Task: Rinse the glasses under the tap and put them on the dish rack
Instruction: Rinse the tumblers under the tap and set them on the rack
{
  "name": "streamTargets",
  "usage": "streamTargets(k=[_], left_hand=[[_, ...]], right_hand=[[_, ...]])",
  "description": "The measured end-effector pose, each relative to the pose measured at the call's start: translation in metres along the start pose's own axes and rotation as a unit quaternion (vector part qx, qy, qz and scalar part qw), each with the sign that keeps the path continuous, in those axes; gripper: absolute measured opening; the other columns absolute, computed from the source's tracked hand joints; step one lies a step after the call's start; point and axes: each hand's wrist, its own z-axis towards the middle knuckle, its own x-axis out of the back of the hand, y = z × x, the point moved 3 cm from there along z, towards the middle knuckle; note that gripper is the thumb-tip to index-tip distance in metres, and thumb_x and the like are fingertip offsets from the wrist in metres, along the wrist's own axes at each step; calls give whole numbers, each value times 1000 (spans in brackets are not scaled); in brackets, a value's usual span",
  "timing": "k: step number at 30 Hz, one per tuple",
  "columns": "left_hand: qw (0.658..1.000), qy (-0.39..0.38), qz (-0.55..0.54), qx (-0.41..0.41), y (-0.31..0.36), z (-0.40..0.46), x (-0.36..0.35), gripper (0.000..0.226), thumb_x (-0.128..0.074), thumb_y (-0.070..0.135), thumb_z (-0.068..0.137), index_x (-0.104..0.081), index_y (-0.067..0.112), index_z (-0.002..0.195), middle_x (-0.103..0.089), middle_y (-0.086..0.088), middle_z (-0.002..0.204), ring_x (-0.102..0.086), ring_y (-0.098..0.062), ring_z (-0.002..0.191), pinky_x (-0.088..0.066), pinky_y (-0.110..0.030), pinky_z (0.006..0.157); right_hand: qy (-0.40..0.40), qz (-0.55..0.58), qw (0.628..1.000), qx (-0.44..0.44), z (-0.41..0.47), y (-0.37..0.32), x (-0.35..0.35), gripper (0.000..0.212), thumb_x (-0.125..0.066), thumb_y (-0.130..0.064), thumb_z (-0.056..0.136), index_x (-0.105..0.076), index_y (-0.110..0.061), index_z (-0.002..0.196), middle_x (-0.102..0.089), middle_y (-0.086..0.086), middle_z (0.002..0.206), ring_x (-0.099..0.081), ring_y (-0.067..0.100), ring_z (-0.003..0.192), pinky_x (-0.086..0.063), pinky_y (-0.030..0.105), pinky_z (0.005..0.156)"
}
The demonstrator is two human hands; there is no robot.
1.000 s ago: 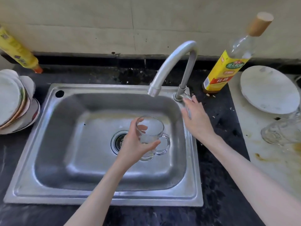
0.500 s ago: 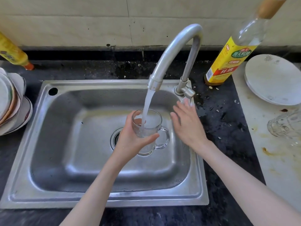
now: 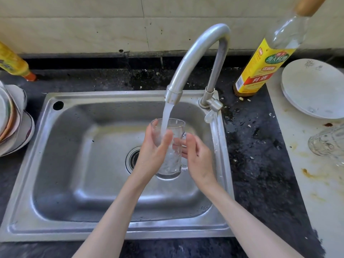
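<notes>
— What are your hands doing, seen from the head camera?

— My left hand (image 3: 151, 155) is curled round the glass mug (image 3: 170, 146), thumb across its front. My right hand (image 3: 197, 155) cups the handle side, fingers bent against the glass. The mug is upright at centre frame, under the tap (image 3: 197, 58), with the water stream (image 3: 166, 118) running into it.

— Room around it?

— It hangs over the sink (image 3: 78, 155), just right of the drain (image 3: 134, 159). The basin's right wall is near my right hand; left of the mug the basin lies open. Another glass (image 3: 327, 144) lies at the right edge.
</notes>
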Motion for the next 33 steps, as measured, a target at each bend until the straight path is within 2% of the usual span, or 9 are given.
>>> streamTargets(k=[3,8,13,17,22,24,27,30,33], left_hand=[[998,18,-48,32,-4,7,-6,54,-20,69,86,-43,39,124,-58,4,125,-56,-19,115,-40,-44,103],[987,56,140,-57,-12,-15,-18,65,-19,64,86,-38,18,128,-55,-6,111,-55,-24,97,-41,-33,78],[990,44,134,22,-11,25,-10,40,-22,47,98,-47,18,108,-58,-4,102,-53,-18,86,-38,-30,74],[982,10,186,33,-22,26,-10,80,-8,68,76,-45,9,116,-58,-13,111,-55,-36,100,-42,-42,87],[979,-2,198,41,-44,-17,-15,50,-17,52,91,-45,13,100,-53,-3,85,-55,-33,88,-27,-30,65],[979,37,189,66,-48,4,-9,58,-15,53,93,-49,8,106,-57,-8,89,-56,-32,84,-35,-33,68],[989,42,117,83,-46,28,1,31,-26,34,101,-55,24,100,-61,-7,104,-60,-27,91,-48,-39,79],[989,-15,140,53,-47,11,1,36,-26,34,101,-49,21,125,-54,-3,119,-54,-24,107,-42,-22,88],[989,-30,136,39,-50,-24,-6,31,-27,38,98,-48,21,112,-53,11,95,-53,-22,103,-36,-20,77]], right_hand=[[35,27,998,-45,-1,-3,-4,26,-41,-38,97,-58,-28,79,-72,3,87,-71,18,77,-55,48,81],[85,-41,995,-28,15,2,-8,56,-35,-61,88,-60,-13,76,-69,7,77,-66,27,77,-52,51,79],[61,-57,995,-45,11,19,-17,73,-26,-74,77,-57,-8,70,-67,10,71,-64,32,73,-50,55,76],[78,-46,991,-97,13,29,-21,69,-25,-77,72,-57,-16,65,-68,9,73,-65,34,77,-50,55,79],[65,-67,988,-121,16,29,-15,59,-31,-66,84,-56,-16,64,-69,6,71,-66,30,76,-51,53,80],[32,-87,989,-119,4,34,-20,64,-27,-72,80,-58,-18,67,-70,7,76,-66,29,78,-51,52,80],[-4,-62,987,-146,-3,46,-28,73,-25,-83,71,-63,-20,73,-71,7,77,-68,29,79,-52,53,80],[32,-41,983,-175,12,52,-26,70,-27,-85,67,-61,-24,67,-71,8,76,-67,32,80,-51,54,82],[61,-21,979,-192,19,44,-21,65,-31,-77,73,-59,-19,64,-71,5,72,-69,31,77,-52,52,81]])
